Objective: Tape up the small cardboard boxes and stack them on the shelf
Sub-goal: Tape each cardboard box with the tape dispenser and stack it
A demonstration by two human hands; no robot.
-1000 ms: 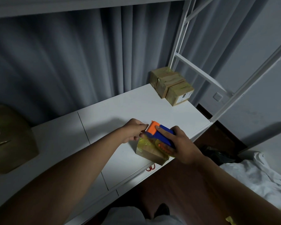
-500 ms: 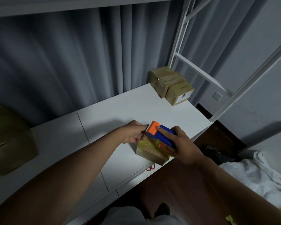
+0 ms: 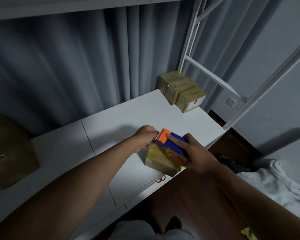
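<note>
A small cardboard box (image 3: pixel 160 164) wrapped in yellowish tape sits near the front edge of the white shelf (image 3: pixel 128 116). My right hand (image 3: pixel 196 154) grips a blue and orange tape dispenser (image 3: pixel 171 142) on top of the box, index finger stretched along its body. My left hand (image 3: pixel 145 138) pinches the tape end at the dispenser's toothed blade, just left of the box. Three taped boxes (image 3: pixel 182 90) sit in a row at the shelf's far right corner.
A large cardboard box (image 3: pixel 9 151) stands at the shelf's left end. Red scissors (image 3: pixel 161 179) poke out from under the small box at the shelf edge. White frame posts (image 3: pixel 189 49) rise at the right. Grey curtains hang behind. White cloth (image 3: pixel 274 184) lies on the floor.
My left hand has shifted slightly left and up at the dispenser's blade. The dispenser and box stay in nearly the same place.
</note>
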